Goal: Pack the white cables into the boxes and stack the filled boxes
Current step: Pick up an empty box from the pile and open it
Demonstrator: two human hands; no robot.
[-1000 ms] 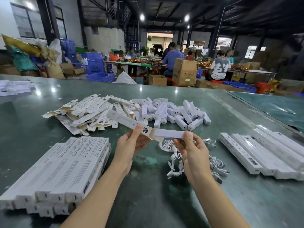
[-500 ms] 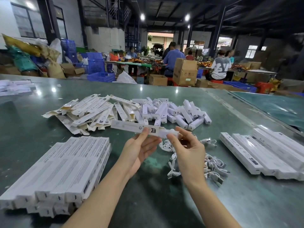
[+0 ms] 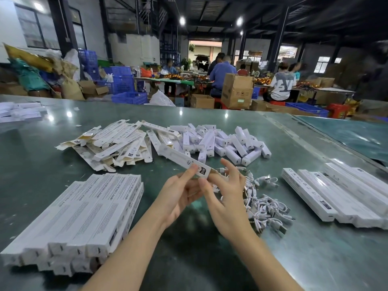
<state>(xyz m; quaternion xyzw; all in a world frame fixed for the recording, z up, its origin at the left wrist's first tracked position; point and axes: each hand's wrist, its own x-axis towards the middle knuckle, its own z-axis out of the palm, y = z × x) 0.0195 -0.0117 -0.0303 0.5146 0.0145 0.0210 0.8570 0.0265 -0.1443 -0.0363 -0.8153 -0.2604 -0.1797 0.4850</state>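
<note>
At the near left of the counter (image 3: 210,259) lies the stack of filled boxes (image 3: 84,211), laid side by side in tidy layers, probably so each finished one can be set down without a long reach. Behind it sits a loose heap of flat boxes (image 3: 113,143), and further right a pile of small white blocks (image 3: 226,141); both are near enough to pick from.

In the middle, the left hand (image 3: 178,194) pinches the near end of a long box (image 3: 184,162) between thumb and fingers, tilting it up and away so its open mouth faces the right hand (image 3: 226,198). That hand's fingers are spread and relaxed at the mouth; whether they pinch anything cannot be told.

The white cables (image 3: 264,202) lie tangled just right of the hands. Further right, a row of long white boxes (image 3: 336,192) lies on the counter.
</note>
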